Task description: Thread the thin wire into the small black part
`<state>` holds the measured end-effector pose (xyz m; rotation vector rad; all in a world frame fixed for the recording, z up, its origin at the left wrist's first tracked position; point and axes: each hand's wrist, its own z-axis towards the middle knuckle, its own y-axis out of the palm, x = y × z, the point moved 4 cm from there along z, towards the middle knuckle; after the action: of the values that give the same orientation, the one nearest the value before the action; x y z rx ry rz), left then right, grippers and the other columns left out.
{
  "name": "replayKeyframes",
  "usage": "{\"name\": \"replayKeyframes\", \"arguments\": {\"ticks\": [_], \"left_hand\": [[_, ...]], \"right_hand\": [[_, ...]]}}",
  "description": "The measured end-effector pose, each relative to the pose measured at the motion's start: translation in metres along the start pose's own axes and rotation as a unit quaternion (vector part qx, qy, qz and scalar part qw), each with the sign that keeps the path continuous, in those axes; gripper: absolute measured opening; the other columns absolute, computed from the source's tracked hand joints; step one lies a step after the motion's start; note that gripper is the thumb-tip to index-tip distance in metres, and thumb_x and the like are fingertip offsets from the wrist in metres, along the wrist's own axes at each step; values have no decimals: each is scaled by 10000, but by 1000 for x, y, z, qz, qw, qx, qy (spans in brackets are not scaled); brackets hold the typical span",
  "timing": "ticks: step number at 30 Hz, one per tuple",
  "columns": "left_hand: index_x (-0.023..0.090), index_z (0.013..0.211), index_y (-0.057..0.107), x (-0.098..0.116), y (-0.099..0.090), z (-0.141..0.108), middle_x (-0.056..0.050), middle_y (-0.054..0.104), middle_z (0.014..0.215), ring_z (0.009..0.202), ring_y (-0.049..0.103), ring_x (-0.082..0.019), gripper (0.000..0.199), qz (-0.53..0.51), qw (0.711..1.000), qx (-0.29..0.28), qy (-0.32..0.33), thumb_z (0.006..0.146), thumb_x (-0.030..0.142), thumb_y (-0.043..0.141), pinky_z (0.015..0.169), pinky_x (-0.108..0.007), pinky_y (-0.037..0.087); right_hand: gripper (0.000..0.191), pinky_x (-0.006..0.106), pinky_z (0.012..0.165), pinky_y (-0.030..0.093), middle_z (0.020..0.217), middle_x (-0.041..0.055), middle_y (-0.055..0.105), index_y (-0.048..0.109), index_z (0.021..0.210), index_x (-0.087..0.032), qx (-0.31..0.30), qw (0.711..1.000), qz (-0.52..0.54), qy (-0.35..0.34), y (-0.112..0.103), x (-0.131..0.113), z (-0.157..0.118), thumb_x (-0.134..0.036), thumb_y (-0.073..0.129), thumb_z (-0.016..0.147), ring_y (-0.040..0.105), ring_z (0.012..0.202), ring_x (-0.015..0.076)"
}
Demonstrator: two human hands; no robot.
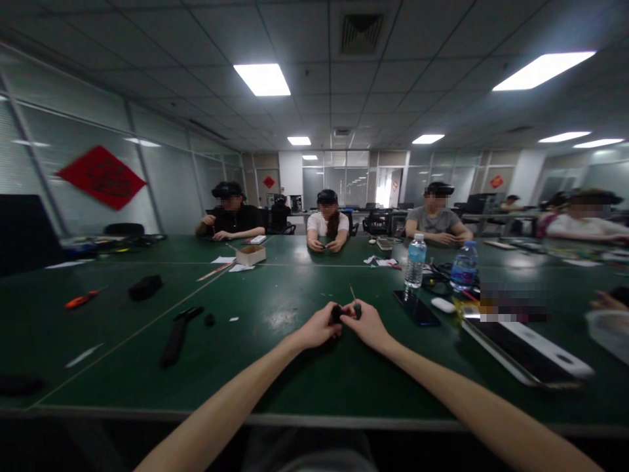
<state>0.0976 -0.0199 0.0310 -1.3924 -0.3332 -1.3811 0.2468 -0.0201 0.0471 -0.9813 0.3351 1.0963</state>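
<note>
My left hand (318, 328) is closed on a small black part (337, 313), held low over the green table in front of me. Its far side is covered by my fingers, so its kind does not show. Beside it, my right hand (371, 326) is closed around a screwdriver (357, 309) with a dark handle, its thin shaft pointing up and away from me. The right fingertips meet the black part too. Left of my hands lie a black T-shaped piece with a long grip (175, 337) and a small round black piece (209, 320).
On the table (275, 380) a phone (417, 308), two water bottles (415, 262), a white mouse (443, 305) and a white-framed device (528, 351) stand or lie to the right. Leftward are an orange screwdriver (82, 299), a black block (145, 287) and an open box (250, 255). Several people sit opposite.
</note>
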Motion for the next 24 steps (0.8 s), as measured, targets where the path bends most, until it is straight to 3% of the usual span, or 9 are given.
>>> {"name": "replayKeyframes", "arguments": {"ticks": [11,16,24], "left_hand": [[148,1198,412,2,-1,0,-65,623,834,630,600,-131,455,15,1000,18,13,774,232,555,581,-257,476],[151,1203,415,0,-1,0,-52,623,810,626,601,-139,471,33,998,18,40,770,255,568,560,-251,468],[160,1163,467,8,-3,-2,-37,631,761,581,591,-132,391,105,993,38,46,818,339,499,540,-230,428]], "right_hand": [[219,281,654,442,816,58,660,566,821,-155,0,998,37,47,1,10,2,-309,626,677,604,711,167],[240,286,661,444,794,50,665,527,737,-167,7,997,69,39,2,16,4,-344,665,654,608,710,170],[282,265,629,412,726,17,630,533,682,-166,-18,999,26,20,1,14,5,-422,653,672,565,662,151]]}}
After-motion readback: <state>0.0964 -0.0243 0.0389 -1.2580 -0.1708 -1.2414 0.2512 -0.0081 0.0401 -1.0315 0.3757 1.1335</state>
